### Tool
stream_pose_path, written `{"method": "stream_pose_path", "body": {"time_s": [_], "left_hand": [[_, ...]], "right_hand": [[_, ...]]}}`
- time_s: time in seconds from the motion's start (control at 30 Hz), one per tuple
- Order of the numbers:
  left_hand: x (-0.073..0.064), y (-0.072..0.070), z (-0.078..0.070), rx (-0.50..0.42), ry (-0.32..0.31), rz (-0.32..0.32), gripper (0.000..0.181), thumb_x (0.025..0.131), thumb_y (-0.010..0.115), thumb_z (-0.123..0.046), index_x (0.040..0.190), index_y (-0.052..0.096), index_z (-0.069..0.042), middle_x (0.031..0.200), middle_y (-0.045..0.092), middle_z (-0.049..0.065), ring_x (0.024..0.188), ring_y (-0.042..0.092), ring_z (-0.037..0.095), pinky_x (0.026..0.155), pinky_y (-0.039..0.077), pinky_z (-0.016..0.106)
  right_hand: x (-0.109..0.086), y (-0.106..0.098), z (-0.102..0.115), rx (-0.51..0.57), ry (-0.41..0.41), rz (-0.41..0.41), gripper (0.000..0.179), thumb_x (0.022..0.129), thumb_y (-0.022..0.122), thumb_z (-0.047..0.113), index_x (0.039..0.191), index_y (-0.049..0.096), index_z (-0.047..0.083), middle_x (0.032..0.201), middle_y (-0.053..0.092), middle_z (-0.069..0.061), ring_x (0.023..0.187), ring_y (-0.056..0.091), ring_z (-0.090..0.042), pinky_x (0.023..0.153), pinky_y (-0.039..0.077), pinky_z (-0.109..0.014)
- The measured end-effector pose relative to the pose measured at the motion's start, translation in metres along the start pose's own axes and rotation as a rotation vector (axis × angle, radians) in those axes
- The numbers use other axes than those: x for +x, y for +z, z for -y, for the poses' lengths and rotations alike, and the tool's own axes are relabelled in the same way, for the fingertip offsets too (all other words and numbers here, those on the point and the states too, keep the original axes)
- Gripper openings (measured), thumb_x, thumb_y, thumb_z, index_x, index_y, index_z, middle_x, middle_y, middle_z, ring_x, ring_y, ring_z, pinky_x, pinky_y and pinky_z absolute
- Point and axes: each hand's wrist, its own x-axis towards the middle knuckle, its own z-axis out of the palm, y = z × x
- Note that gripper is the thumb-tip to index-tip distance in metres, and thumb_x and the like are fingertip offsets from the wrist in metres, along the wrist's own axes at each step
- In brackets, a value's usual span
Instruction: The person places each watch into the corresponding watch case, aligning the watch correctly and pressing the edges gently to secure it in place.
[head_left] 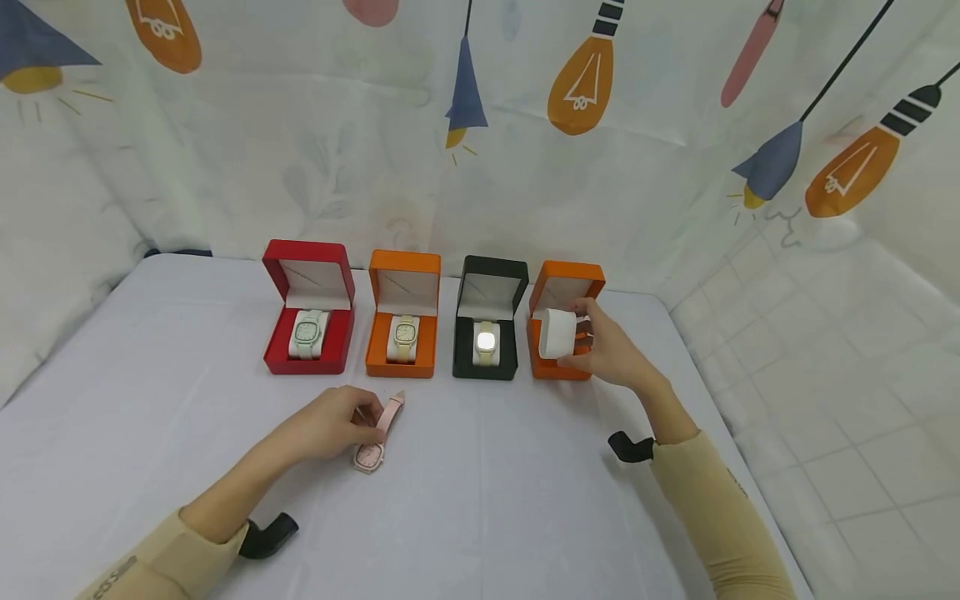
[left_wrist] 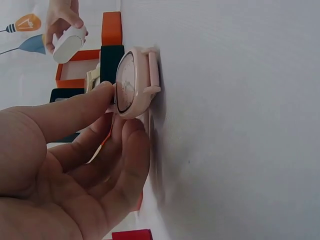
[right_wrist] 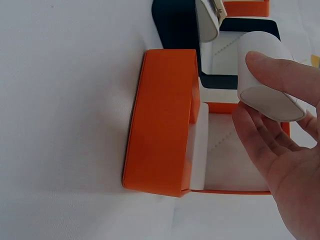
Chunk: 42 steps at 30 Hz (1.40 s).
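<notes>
My left hand (head_left: 337, 423) pinches a pink watch (head_left: 369, 456) by its strap, close over the white tablecloth. In the left wrist view the watch's face (left_wrist: 127, 83) is turned toward the thumb, with the fingers bent behind it. My right hand (head_left: 611, 346) grips a white watch cushion (head_left: 557, 333) between thumb and fingers. That cushion is above the base of the rightmost orange box (head_left: 561, 372), whose lid stands up. Seen from the right wrist, the cushion (right_wrist: 265, 65) is a bare rounded roll with no watch on it.
Left of that box stand a black box (head_left: 485, 372), another orange box (head_left: 400, 371) and a red box (head_left: 306, 367), all with raised lids. Each holds a watch on a white cushion. A patterned curtain (head_left: 510, 183) hangs behind the table.
</notes>
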Motion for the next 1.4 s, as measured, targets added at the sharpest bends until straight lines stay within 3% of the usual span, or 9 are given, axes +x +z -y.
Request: {"method": "stream_pose_path", "body": {"time_s": [0.3,0.67,0.83,1.0,1.4], "left_hand": [[-0.002,-0.004,-0.003,-0.021,0.028,0.024,0.011,0.090,0.078,-0.009,0.097,0.070,-0.007,0.081,0.061,-0.001,0.079,0.056,0.018,0.066,0.052,0.029],[-0.002,-0.004,-0.008,-0.072,0.035,0.018,0.011,0.093,0.075,-0.009,0.102,0.070,-0.006,0.085,0.063,0.001,0.079,0.058,0.020,0.063,0.053,0.030],[-0.001,-0.004,-0.009,-0.098,0.060,-0.011,0.011,0.094,0.074,-0.009,0.103,0.070,-0.006,0.087,0.064,0.002,0.080,0.059,0.020,0.063,0.054,0.029],[0.001,-0.002,-0.011,-0.117,0.075,-0.052,0.017,0.094,0.075,-0.012,0.108,0.071,-0.004,0.090,0.065,0.002,0.083,0.059,0.021,0.065,0.056,0.030],[0.008,0.003,-0.020,-0.214,0.058,-0.131,0.028,0.095,0.076,-0.019,0.117,0.069,-0.004,0.100,0.066,0.004,0.095,0.060,0.025,0.074,0.060,0.034]], "right_hand": [[-0.002,0.004,0.001,0.034,-0.034,-0.009,0.082,0.078,0.089,0.001,0.141,0.035,0.004,0.135,0.048,-0.017,0.115,0.060,-0.040,0.097,0.053,-0.053],[-0.004,0.016,-0.007,0.211,-0.027,-0.032,0.077,0.081,0.088,0.003,0.144,0.045,0.012,0.133,0.051,-0.013,0.112,0.059,-0.034,0.094,0.056,-0.045],[-0.005,0.022,-0.009,0.254,-0.065,-0.052,0.076,0.082,0.087,0.005,0.147,0.049,0.016,0.132,0.053,-0.016,0.111,0.059,-0.035,0.092,0.058,-0.039],[-0.007,0.029,-0.007,0.270,-0.083,-0.082,0.076,0.083,0.086,0.005,0.148,0.051,0.019,0.133,0.053,-0.009,0.115,0.058,-0.036,0.090,0.058,-0.036],[-0.013,0.041,0.006,0.355,-0.103,-0.055,0.079,0.086,0.082,-0.002,0.154,0.044,0.009,0.145,0.048,-0.009,0.120,0.058,-0.037,0.092,0.057,-0.036]]}}
